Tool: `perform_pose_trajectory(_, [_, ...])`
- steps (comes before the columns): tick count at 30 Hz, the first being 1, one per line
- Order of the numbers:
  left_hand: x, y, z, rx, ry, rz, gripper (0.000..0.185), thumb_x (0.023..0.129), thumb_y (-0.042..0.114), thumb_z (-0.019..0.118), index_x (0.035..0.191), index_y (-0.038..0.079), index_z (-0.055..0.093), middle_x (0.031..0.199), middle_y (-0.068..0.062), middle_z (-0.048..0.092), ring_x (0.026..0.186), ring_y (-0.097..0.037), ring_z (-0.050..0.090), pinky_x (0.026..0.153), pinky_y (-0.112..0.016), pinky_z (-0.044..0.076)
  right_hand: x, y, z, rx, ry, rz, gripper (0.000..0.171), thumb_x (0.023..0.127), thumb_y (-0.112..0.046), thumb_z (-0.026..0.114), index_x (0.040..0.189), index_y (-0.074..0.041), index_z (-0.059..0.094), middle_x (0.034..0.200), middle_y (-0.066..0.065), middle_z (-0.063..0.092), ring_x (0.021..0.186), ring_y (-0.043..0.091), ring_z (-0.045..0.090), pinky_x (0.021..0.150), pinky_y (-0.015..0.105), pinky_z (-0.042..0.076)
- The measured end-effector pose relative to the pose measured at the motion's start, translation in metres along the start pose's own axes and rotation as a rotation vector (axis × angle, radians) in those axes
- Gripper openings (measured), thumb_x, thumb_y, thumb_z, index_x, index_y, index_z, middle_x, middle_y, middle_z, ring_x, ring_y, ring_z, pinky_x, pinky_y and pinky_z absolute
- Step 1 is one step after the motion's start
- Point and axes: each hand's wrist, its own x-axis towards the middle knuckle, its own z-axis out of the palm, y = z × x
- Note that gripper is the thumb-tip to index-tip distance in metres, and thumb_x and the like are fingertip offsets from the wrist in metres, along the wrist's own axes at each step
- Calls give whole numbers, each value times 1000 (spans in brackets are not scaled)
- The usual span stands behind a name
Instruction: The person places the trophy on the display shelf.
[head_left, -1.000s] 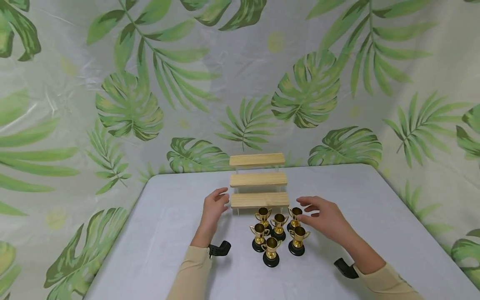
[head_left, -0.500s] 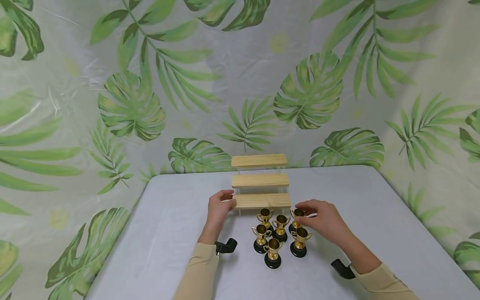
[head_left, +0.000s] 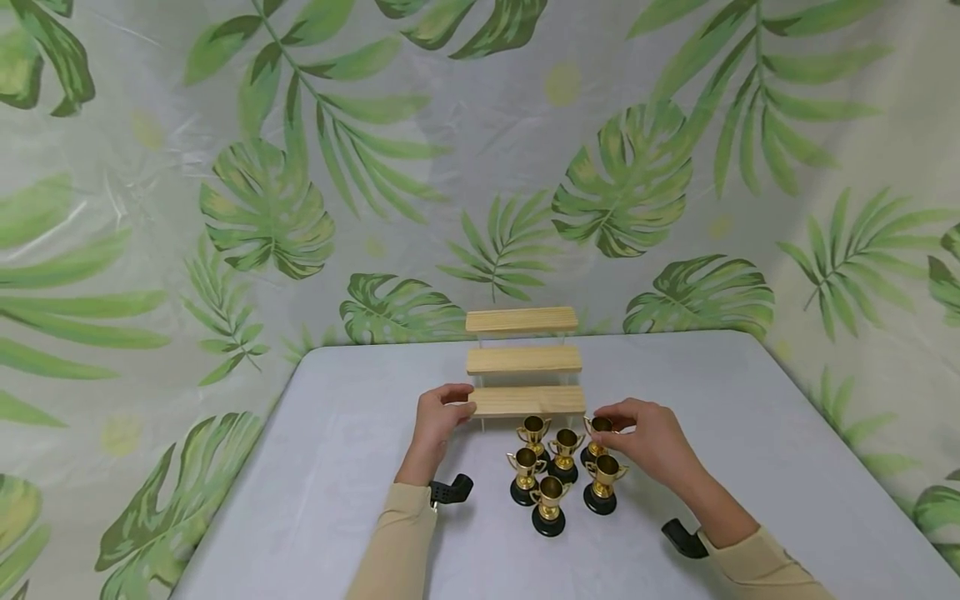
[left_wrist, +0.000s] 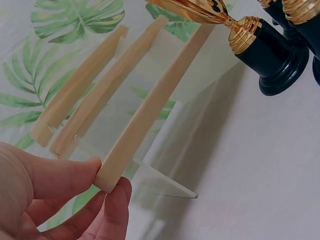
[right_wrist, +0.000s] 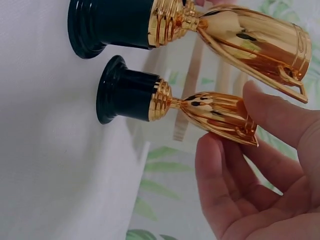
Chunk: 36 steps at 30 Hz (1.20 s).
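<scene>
One beige sleeve (head_left: 392,537) at eight o'clock, counted in the head view from a hub at the middle trophy cup (head_left: 565,457), shiny gold, two-handled, with a round black base. Between eight and nine, at the cuff, a black wrist-worn device (head_left: 452,490). Between nine and ten, a bare left hand (head_left: 439,418), gripping between thumb and fingers the nine-o'clock end of the lowest pale wooden board (head_left: 527,401). At eleven, stepped one higher than the other, a middle board (head_left: 523,360) and a top board (head_left: 521,320) of like wood, on translucent supports (left_wrist: 172,185). Close round the hub, upright on a white tabletop (head_left: 352,467), in the same gold and black: an eight-o'clock cup (head_left: 527,475), a ten-o'clock cup (head_left: 533,435), a seven-o'clock cup (head_left: 549,504), a two-o'clock cup (right_wrist: 162,100) and a four-o'clock cup (head_left: 602,483). Between two and three, a bare right hand (head_left: 647,433), closed by thumb and fingertips on the bowl of the two-o'clock cup. At four, farther out, a second black device (head_left: 684,540) and a second beige sleeve (head_left: 768,567). From nine through twelve to three, a pale backdrop (head_left: 480,167) printed with green leaves.
</scene>
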Motion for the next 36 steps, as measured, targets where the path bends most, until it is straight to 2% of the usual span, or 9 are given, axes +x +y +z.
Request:
perform_pose_trajectory(9, [-3,-5,-2,-6,-9,-17,37,81,-6,76,117,-2,72,106,-16,67,79,-19,65,71,-32,60,-1,1,4,-35,1,-48,34,80,-24,87,110,-13,78,94,-9,69,87,13,66,72,31,60])
perform_pose_trajectory(16, [1,-2,-3,13,-5,8,38,82,-3,78,119,-2,72,111,-16,69,80,-17,67,70,-29,60,2,1,6,-32,21,-73,31,81,-20,86,109,-13,78,94,-9,68,87,14,66,70,27,59])
perform_pose_trajectory(24, [0,-1,0,48,16,-4,39,83,-3,77,121,-3,71,118,-18,69,84,-18,68,71,-29,60,2,1,6,-38,36,-99,31,80,-18,87,108,-12,78,92,-8,68,86,15,66,70,31,60])
perform_pose_trajectory(29, [-1,0,2,64,27,14,37,84,-2,77,120,-3,72,119,-18,68,87,-18,69,72,-30,60,2,1,6,-54,44,-111,31,80,-18,87,109,-11,78,92,-6,68,85,17,67,69,32,60])
perform_pose_trajectory(36, [-2,-1,4,67,40,33,36,83,-3,76,119,-4,72,118,-19,68,83,-17,69,73,-33,60,1,-2,5,-66,49,-109,34,79,-19,87,109,-8,78,94,-3,70,85,18,68,66,30,59])
